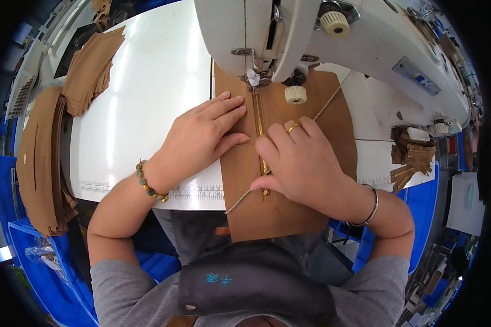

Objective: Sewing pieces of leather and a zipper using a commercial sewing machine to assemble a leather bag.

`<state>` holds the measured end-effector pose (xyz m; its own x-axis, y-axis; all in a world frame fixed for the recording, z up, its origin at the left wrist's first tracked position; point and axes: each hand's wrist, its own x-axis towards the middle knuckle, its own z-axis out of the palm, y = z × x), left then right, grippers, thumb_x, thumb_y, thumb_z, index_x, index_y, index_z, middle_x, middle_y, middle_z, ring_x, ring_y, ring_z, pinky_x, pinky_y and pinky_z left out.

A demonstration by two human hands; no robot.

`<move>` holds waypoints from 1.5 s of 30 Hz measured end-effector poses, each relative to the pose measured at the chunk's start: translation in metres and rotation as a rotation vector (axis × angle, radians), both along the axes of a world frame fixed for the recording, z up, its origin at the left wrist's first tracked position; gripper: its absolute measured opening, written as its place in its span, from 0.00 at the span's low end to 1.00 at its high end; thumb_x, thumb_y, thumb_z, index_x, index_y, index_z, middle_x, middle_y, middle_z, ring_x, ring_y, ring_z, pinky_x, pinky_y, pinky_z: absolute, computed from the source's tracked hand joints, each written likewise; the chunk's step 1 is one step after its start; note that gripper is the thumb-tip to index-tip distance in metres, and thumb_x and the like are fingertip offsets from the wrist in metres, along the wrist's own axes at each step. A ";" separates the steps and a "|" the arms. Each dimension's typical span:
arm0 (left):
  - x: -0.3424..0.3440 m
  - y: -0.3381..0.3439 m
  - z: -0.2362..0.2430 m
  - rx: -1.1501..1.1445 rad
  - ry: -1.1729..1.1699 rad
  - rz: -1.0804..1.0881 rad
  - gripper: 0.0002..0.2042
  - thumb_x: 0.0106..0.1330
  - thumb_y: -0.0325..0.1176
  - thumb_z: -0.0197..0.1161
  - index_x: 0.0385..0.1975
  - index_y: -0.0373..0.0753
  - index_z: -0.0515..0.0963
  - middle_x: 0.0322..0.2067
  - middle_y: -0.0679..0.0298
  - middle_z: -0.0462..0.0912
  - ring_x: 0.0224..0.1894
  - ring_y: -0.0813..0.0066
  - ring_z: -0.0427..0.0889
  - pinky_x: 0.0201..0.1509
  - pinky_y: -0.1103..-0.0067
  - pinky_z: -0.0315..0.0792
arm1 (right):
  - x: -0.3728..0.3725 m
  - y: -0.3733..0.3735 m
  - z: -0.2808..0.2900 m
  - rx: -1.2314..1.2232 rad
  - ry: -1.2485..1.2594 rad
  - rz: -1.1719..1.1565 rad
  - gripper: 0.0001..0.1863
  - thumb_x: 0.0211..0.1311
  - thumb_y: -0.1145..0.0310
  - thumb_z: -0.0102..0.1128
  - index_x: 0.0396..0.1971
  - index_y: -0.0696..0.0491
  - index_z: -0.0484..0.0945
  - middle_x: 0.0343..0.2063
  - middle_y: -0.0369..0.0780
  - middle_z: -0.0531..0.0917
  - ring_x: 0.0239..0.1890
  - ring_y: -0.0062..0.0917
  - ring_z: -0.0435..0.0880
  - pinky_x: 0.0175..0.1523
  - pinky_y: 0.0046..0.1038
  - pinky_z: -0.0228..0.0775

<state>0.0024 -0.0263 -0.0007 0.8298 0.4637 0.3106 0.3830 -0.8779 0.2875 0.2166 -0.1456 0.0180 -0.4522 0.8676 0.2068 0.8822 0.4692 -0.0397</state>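
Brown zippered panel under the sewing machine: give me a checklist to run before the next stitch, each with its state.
1. Left hand flat on the brown panel, left of the gold zipper: ok.
2. Right hand pressing the panel beside the zipper: ok.
3. Zipper lined up toward the presser foot: ok.
4. Fingers clear of the needle: ok.
5. Foot lowered: cannot tell.
6. Beige cord clear of the seam: cannot tell.
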 end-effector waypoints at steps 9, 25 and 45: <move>0.001 0.001 -0.002 0.006 0.025 0.026 0.23 0.67 0.42 0.72 0.58 0.37 0.83 0.61 0.57 0.83 0.65 0.56 0.80 0.64 0.67 0.78 | 0.003 0.009 -0.009 -0.039 0.192 0.191 0.31 0.54 0.35 0.68 0.27 0.54 0.83 0.29 0.38 0.77 0.37 0.32 0.78 0.44 0.35 0.69; 0.001 -0.001 -0.005 0.066 0.010 0.034 0.22 0.68 0.43 0.70 0.57 0.35 0.83 0.60 0.57 0.84 0.64 0.57 0.81 0.63 0.69 0.80 | 0.051 -0.085 0.047 -0.664 0.379 0.198 0.21 0.70 0.49 0.64 0.28 0.52 0.84 0.28 0.40 0.81 0.33 0.41 0.85 0.36 0.36 0.78; 0.001 -0.011 -0.001 -0.049 0.014 0.007 0.32 0.59 0.42 0.76 0.61 0.31 0.78 0.62 0.51 0.80 0.68 0.51 0.78 0.67 0.66 0.77 | 0.024 0.038 -0.021 0.054 0.166 0.060 0.45 0.43 0.36 0.71 0.53 0.58 0.81 0.44 0.39 0.83 0.52 0.34 0.81 0.62 0.36 0.72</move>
